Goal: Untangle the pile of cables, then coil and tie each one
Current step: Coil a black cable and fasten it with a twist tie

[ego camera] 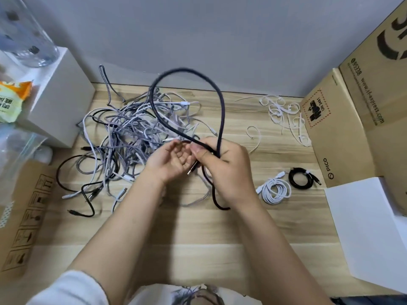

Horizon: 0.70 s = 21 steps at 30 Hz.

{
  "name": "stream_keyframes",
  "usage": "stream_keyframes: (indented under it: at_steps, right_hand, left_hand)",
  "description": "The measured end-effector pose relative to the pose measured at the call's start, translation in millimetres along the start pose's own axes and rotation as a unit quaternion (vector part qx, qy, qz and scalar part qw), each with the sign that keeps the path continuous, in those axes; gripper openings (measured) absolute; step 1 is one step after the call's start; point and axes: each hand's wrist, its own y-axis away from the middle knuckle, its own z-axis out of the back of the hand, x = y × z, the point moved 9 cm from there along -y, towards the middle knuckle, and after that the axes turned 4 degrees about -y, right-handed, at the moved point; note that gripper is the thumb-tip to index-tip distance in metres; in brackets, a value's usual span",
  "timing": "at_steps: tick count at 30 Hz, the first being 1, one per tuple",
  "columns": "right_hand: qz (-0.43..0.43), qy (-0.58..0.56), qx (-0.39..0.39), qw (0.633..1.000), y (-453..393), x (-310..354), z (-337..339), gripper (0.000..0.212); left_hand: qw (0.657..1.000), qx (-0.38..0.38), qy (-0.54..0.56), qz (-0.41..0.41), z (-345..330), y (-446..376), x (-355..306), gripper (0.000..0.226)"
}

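Note:
My right hand grips a thick dark braided cable where its big upright loop crosses itself; the cable's tail hangs below and curls on the table. A metal plug end sticks out under my right thumb. My left hand is palm up beside it, fingers relaxed, touching the cable near the crossing. Behind the hands lies the tangled pile of grey, white and black cables. A coiled white cable and a coiled black cable, each tied, lie to the right.
Loose white ties are scattered at the back right. Cardboard boxes stand on the right, a white sheet in front of them. A white box and a plastic bottle sit at the left, with a cardboard box below.

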Motion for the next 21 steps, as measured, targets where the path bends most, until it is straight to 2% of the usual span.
stream_keyframes:
  at_steps: [2, 4, 6, 8, 10, 14, 17, 21]
  right_hand:
    - [0.042, -0.087, 0.031, 0.995, 8.5, 23.3, 4.7, 0.019]
    - [0.076, -0.183, 0.065, 0.978, 20.0, 45.7, 11.6, 0.024]
    - [0.083, -0.286, 0.076, 0.952, 27.8, 58.8, 20.7, 0.028]
    - [0.078, -0.319, 0.053, 0.943, 27.4, 60.4, 28.7, 0.024]
    - [0.048, -0.301, -0.002, 0.952, 17.5, 44.2, 35.6, 0.024]
    - [-0.039, -0.209, -0.076, 0.974, -9.6, -7.9, 34.3, 0.032]
    - [-0.082, -0.191, -0.076, 0.975, -25.2, -44.8, 17.1, 0.034]
    - [-0.046, -0.104, -0.057, 0.992, -44.2, -63.4, -9.7, 0.04]
  left_hand:
    - [1.0, -0.03, 0.0, -0.006, 8.5, -13.5, -9.9, 0.034]
    - [0.998, -0.048, 0.032, -0.026, 15.2, -26.0, -23.1, 0.051]
    - [0.997, -0.058, 0.046, -0.033, 18.2, -36.3, -31.3, 0.04]
    - [0.995, -0.058, 0.067, -0.038, 17.7, -44.9, -37.9, 0.026]
    - [0.993, -0.052, 0.093, -0.048, 13.0, -46.6, -42.6, 0.022]
    - [0.981, 0.089, 0.15, -0.083, -29.2, -21.9, -51.9, 0.012]
    - [0.983, 0.112, 0.097, -0.105, -46.5, 4.9, -47.2, 0.007]
    - [0.987, 0.116, 0.005, -0.113, -57.5, 20.4, -34.1, 0.031]
